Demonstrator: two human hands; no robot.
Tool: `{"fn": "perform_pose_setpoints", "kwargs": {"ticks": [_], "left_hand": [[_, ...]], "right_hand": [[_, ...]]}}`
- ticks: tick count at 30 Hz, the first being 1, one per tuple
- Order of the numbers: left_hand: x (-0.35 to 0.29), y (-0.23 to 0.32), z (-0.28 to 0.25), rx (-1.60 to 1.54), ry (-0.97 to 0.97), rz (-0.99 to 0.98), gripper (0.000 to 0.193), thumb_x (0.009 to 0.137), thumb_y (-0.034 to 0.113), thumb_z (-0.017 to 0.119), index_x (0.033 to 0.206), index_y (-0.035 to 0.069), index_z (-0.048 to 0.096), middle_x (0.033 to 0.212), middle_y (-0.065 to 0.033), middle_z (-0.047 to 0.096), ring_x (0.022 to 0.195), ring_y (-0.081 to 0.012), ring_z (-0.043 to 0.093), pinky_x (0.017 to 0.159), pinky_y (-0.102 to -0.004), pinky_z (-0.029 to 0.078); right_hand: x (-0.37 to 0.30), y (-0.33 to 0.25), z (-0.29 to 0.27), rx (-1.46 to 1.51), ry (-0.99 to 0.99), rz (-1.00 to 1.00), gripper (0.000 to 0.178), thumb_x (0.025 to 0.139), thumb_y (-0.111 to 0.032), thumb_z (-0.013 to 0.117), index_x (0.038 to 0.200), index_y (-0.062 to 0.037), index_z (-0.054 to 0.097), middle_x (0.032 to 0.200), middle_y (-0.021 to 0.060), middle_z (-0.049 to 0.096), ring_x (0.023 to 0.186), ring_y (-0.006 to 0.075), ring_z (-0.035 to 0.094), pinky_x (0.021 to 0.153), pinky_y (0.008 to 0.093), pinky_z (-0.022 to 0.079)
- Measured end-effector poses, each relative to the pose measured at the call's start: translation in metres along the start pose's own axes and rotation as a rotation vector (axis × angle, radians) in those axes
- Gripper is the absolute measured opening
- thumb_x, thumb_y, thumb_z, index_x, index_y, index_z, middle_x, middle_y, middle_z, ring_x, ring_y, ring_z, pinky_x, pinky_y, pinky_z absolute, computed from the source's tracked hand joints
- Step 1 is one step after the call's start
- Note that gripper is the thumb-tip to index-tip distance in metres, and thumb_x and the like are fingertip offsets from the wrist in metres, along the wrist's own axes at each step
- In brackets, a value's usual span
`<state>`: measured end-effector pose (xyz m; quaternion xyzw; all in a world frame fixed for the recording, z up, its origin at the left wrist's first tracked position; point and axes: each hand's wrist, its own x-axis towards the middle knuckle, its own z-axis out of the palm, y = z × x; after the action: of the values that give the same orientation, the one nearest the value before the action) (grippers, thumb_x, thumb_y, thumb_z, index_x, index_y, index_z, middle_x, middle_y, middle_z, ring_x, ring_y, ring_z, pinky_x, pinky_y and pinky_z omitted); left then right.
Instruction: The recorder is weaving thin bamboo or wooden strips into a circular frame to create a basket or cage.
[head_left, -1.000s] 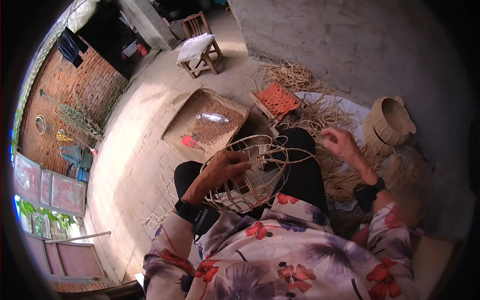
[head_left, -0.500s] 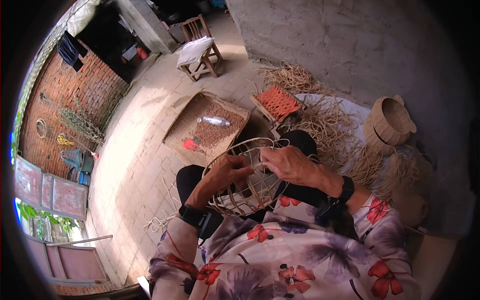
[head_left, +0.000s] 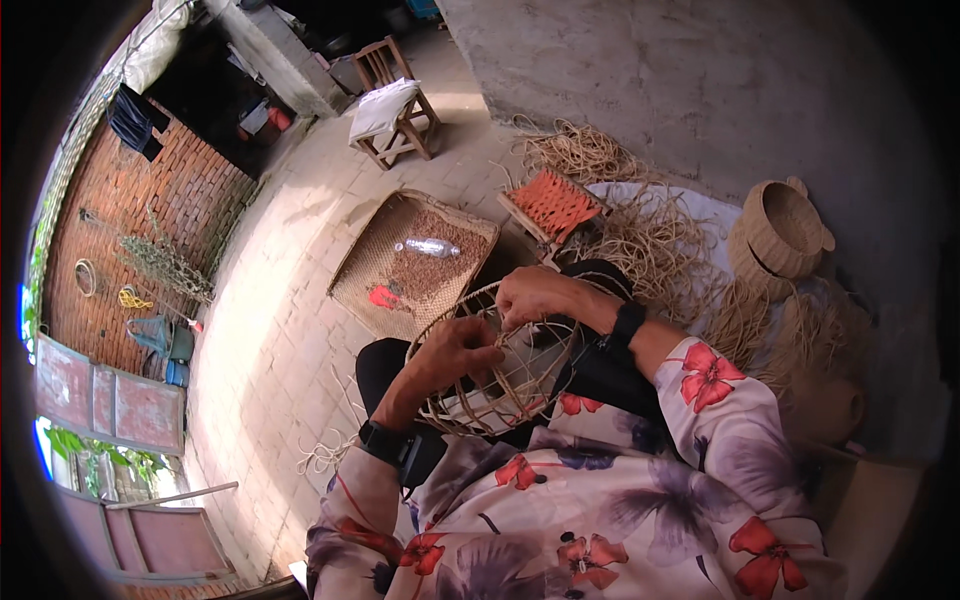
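Hands on basket frame (head_left: 495, 365): left hand (head_left: 455, 350) clasping rim to steady, right hand (head_left: 535, 297) pinching strand for weaving.

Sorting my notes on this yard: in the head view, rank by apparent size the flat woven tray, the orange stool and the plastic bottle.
1. flat woven tray
2. orange stool
3. plastic bottle, lying on the tray

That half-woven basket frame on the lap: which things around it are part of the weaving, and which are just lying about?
In use:
- basket frame
- left hand and right hand, both gripping its ribs
- loose cane strands

Lying about:
- finished basket
- flat tray with plastic bottle
- orange stool
- wooden chair
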<state>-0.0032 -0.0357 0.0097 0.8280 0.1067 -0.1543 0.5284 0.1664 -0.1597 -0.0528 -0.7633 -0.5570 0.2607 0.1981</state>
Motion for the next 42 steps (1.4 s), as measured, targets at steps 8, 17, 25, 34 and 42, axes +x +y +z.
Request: {"fn": "perform_pose_setpoints", "kwargs": {"ticks": [8,17,25,34,42], "left_hand": [[0.002,-0.001,-0.001,0.04,0.009,0.048,0.017,0.079,0.009,0.069,0.092,0.0,0.064,0.079,-0.0036,0.065,0.068,-0.0106,0.062,0.063,-0.0267,0.049],[0.004,-0.008,-0.009,-0.095,-0.081,0.026,0.017,0.081,0.01,0.07,0.094,0.0,0.065,0.083,-0.0014,0.063,0.079,-0.0113,0.058,0.072,-0.029,0.047],[-0.003,0.0,-0.014,-0.142,-0.126,0.015,0.025,0.095,0.027,0.057,0.089,0.004,0.065,0.073,0.0043,0.054,0.066,-0.0045,0.048,0.059,-0.0211,0.037],[0.008,0.006,-0.022,-0.164,-0.246,-0.066,0.019,0.093,0.022,0.058,0.091,0.004,0.063,0.08,0.0021,0.058,0.072,-0.0041,0.049,0.062,-0.0202,0.038],[0.011,0.002,-0.02,-0.257,-0.262,-0.033,0.01,0.091,0.014,0.057,0.091,0.005,0.058,0.085,0.0034,0.053,0.075,-0.0031,0.049,0.064,-0.0201,0.039]], "right_hand": [[-0.011,0.001,0.0,-0.075,0.179,-0.029,0.021,0.071,-0.029,0.073,0.078,-0.0093,0.072,0.071,0.0077,0.068,0.07,0.0256,0.066,0.062,0.0389,0.049],[-0.097,-0.043,0.048,0.041,0.724,-0.263,0.011,0.08,-0.007,0.061,0.089,-0.003,0.057,0.081,0.0126,0.06,0.074,0.032,0.065,0.062,0.0404,0.054],[-0.092,-0.057,0.058,-0.101,0.598,-0.171,0.009,0.079,-0.008,0.06,0.086,-0.003,0.062,0.084,0.0117,0.059,0.073,0.0292,0.066,0.06,0.0405,0.054],[-0.089,-0.053,0.05,0.036,0.6,-0.149,0.007,0.08,-0.009,0.057,0.079,-0.0038,0.061,0.08,0.0145,0.058,0.072,0.033,0.064,0.061,0.0426,0.053],[-0.086,-0.045,0.04,1.026,0.338,0.135,0.014,0.077,-0.011,0.064,0.082,0.0003,0.057,0.075,0.0141,0.058,0.069,0.0318,0.063,0.062,0.0411,0.049]]}}
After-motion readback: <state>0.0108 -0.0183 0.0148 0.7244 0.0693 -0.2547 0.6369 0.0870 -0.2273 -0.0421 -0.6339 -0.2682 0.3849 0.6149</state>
